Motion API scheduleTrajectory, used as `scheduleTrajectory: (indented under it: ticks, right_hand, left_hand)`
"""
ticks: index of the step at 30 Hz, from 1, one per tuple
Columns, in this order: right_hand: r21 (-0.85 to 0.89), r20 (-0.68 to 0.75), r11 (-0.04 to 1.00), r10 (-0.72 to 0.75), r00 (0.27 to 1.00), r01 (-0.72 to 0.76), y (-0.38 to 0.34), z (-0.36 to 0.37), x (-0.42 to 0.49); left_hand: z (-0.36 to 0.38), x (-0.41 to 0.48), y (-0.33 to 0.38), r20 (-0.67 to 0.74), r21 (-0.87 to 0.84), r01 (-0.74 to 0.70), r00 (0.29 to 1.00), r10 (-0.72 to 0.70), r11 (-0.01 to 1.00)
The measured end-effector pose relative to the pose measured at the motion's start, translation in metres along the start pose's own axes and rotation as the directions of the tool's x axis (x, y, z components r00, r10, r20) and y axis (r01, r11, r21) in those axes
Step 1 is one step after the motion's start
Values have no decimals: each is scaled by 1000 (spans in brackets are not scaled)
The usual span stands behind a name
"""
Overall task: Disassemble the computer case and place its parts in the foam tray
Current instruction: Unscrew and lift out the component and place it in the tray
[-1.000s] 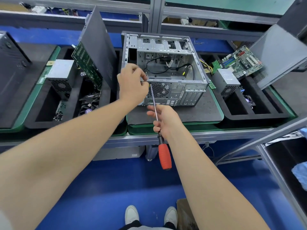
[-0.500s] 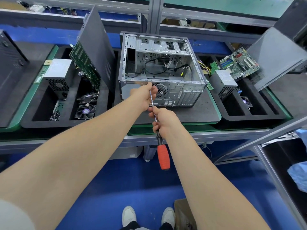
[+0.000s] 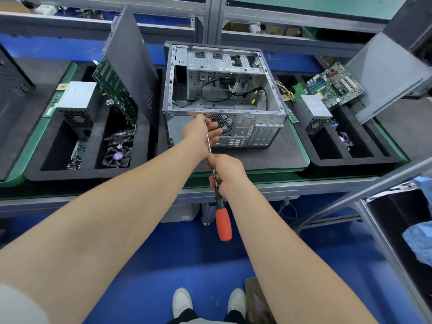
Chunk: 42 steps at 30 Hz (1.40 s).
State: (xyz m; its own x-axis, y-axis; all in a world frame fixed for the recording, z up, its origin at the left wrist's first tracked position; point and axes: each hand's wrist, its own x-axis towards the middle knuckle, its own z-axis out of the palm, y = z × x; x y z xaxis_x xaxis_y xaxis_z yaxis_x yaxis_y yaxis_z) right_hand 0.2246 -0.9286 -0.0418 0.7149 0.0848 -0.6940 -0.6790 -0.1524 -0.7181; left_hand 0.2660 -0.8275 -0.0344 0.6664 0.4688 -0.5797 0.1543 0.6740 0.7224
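Computer case: the bare metal computer case (image 3: 224,94) sits in the middle of the table (image 3: 304,187) on a dark mat, open side up and rear panel facing near, with black cables loose inside!
Left hand: the left hand (image 3: 201,134) is up at the case's near top edge, beside the round fan grille. Its fingers (image 3: 216,133) stretch out fairly straight to the right, and the screwdriver shaft crosses them.
Right hand: the right hand (image 3: 225,174) is just nearer, fingers curled tight round the lower shaft.
Screwdriver: it's a long screwdriver (image 3: 223,224), with the red handle sticking out below the right hand, over the table edge. The tip is up by the left thumb at the case rim, and I can't tell exactly what it touches.
Left foam tray: the black foam tray (image 3: 93,174) just left of the case holds a power supply (image 3: 77,104), a fan (image 3: 118,156) and a green circuit board (image 3: 114,90) leaning on a dark side panel (image 3: 131,66).
Right foam tray: a second foam tray (image 3: 350,160) to the right carries another power supply (image 3: 313,113) and a motherboard (image 3: 334,85), with a grey panel (image 3: 385,76) propped behind.
Floor: it's blue, and white shoes (image 3: 182,302) show at the near edge.
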Motion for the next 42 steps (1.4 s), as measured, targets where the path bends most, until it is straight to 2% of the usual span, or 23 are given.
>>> scheduleTrajectory:
  ticks: [6,9,11,16,19,24,30,36,42]
  right_hand:
    - [-35,-33,976,-218,975,217,30,-6,7]
    - [-110,-117,905,-423,899,411,42,-18,14]
    - [-159,-164,856,-514,842,492,43,-31,19]
    - [-212,-324,841,-541,776,498,30,-84,44]
    - [-259,-408,833,-554,726,490,19,-125,69]
    - [-352,-469,825,-565,679,443,-4,-198,112]
    - [-378,-492,850,-520,698,366,-21,-270,168]
    - [-361,-542,888,-448,711,285,-36,-313,207]
    - [-282,-510,911,-409,757,302,-36,-337,220]
  left_hand:
    - [6,-3,-13,11,-26,46,999,-45,999]
    - [12,-2,-29,25,128,61,998,-64,990]
    - [20,-2,-47,73,242,72,993,-92,968]
    - [66,-7,-99,161,375,63,978,-132,925]
    - [101,-2,-130,191,470,3,976,-105,883]
    - [171,12,-177,288,695,-240,957,44,677]
    - [240,41,-215,434,770,-478,878,202,423]
    - [288,61,-239,517,816,-563,811,272,127]
    - [308,72,-251,533,840,-542,809,248,-38]
